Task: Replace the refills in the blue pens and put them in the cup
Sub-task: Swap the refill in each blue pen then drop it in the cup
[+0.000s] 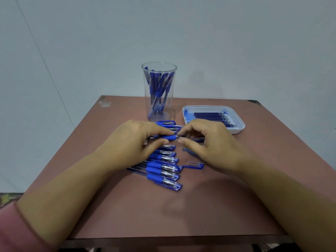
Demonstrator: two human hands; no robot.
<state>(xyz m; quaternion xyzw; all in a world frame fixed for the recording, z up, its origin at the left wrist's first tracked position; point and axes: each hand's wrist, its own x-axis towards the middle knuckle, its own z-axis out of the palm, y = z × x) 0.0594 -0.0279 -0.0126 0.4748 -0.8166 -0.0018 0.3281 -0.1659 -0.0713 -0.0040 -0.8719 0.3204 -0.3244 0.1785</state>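
Mid-table, the left hand (138,142) pinches a blue pen (170,137) by its grip (tip bare); the right hand (205,142) pinches that tip.

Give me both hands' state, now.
Left hand: grips a pen.
Right hand: pinches that pen's refill.

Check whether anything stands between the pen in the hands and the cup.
Nothing visible does. The left hand and right hand hold the pen just in front of the clear cup; only capped pens lying flat on the table sit between, below the path. Its mouth is open.
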